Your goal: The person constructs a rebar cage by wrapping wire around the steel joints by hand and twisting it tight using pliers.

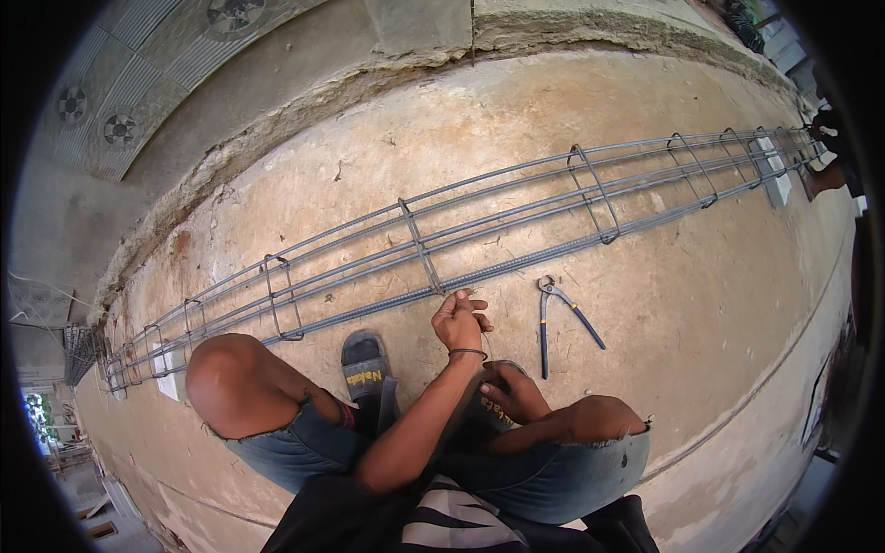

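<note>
A long cage of steel rebar (516,262) with square stirrups (419,247) stretches across the floor in front of me. My left hand (458,318) is at the cage's near lower bars, beside the foot of a middle stirrup. Its thumb and forefinger are pinched together on what looks like a thin tie wire (471,292). Lower down, between my knees, my right hand (516,392) is closed with its fingers curled; what it holds is hidden. To the right of my hands, end-cutting pincers (556,304) with dark blue handles lie on the concrete, handles spread.
White blocks (772,173) sit under the cage near both ends. Another person's arm (827,179) reaches to its far right end. A rough concrete ledge (304,120) runs behind it. My knees and slippered feet (364,359) are close to the near bars.
</note>
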### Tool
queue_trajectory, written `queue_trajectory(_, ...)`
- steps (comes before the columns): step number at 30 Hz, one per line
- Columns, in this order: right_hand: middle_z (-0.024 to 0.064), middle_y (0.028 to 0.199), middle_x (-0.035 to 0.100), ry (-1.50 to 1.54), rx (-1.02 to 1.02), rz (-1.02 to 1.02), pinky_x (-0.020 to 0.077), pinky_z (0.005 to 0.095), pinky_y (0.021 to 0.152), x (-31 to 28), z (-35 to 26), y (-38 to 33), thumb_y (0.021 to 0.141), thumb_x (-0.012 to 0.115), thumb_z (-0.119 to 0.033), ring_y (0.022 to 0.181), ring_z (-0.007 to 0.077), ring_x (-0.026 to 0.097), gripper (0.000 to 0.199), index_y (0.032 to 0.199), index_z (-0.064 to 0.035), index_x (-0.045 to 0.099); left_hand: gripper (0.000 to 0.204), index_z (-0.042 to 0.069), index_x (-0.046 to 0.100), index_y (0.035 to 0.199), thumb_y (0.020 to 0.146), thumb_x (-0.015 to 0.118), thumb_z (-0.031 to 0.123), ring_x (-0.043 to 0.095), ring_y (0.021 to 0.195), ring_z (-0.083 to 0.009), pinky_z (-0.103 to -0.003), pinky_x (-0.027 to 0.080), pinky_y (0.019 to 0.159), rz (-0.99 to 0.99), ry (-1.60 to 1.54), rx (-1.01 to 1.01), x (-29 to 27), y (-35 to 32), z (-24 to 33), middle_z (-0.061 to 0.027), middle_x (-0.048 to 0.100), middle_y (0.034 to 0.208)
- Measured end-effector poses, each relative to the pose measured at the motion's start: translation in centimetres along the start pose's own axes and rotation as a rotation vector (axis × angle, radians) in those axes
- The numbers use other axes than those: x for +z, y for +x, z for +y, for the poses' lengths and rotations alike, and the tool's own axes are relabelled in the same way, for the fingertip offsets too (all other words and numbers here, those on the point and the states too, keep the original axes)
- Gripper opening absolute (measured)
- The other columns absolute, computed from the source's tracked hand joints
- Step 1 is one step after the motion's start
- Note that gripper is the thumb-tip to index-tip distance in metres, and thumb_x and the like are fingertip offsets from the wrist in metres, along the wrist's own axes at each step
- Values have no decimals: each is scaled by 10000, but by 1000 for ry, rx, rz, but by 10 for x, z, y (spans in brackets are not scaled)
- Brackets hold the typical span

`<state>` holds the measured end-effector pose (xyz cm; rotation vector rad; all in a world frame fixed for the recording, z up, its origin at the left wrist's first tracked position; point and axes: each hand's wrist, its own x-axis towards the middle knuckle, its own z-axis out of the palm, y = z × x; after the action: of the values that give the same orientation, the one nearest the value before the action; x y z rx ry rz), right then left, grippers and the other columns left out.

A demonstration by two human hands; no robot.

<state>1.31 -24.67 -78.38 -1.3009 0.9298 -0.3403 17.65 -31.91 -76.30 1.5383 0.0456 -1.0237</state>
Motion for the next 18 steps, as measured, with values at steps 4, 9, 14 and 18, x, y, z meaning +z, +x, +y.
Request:
queue_trajectory(4, 7, 886, 607, 267, 61, -77, 464, 304, 702, -7, -5, 2, 965, 618, -164, 790, 111, 560, 228, 1156, -41, 629, 253, 16, 617, 909, 1012, 525, 228, 374, 406, -84, -250, 255, 377, -55, -243, -78, -7, -3, 37, -62, 571, 635)
queue_trajectory(9, -25, 777, 563, 18, 28, -280, 419, 274, 634, -6, -33, 2, 989, 585, -228, 707, 64, 487, 237, 1084, -24, 660, 247, -4, 619, 939, 1010, 527, 214, 469, 452, -106, -279, 397, 393, 81, -207, -38, -93, 21, 0, -84, 597, 680)
queue_trajectory(14, 20, 892, 660, 401, 179, -109, 464, 305, 660, -31, -43, -19, 948, 629, -301, 755, 110, 562, 313, 1150, -64, 664, 279, -36, 626, 1007, 1017, 514, 220, 581, 570, -139, -299, 512, 486, -75, -52, 57, -38, -22, 30, -112, 630, 751)
queue_trajectory(18, 21, 940, 692, 397, 303, 156, 471, 259, 654, -58, -58, -51, 948, 634, -287, 779, 81, 590, 343, 1182, -37, 655, 296, -50, 622, 980, 1019, 508, 220, 604, 537, -139, -280, 519, 470, -487, 30, -33, 11, -26, 27, -112, 643, 734)
